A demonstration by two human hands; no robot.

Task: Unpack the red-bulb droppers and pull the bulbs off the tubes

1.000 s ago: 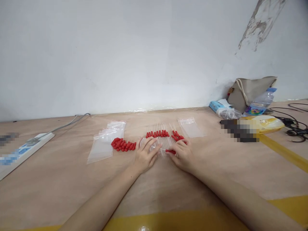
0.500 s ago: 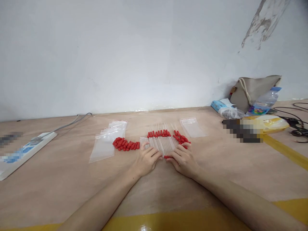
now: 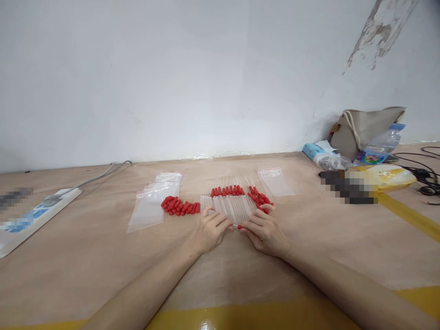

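My left hand is closed on a thin glass tube, whose short clear end shows past the fingertips. Facing it, my right hand pinches a red rubber bulb that meets this end; how deep the tube sits is too small to tell. Just beyond both hands lies a row of clear glass tubes. Behind that row are glass droppers fitted with red bulbs, their tubes pointing to the wall. Loose red bulbs are heaped at the left, and more red bulbs lie by my right fingers.
Clear zip bags lie on the left, another zip bag on the right. A power strip is at far left. Toward the right wall stand a grey bag, a plastic bottle, a tissue pack and black cables.
My right hand has shifted slightly right and toward me, and less of the red bulb shows between the hands. My left hand stays nearly in place.
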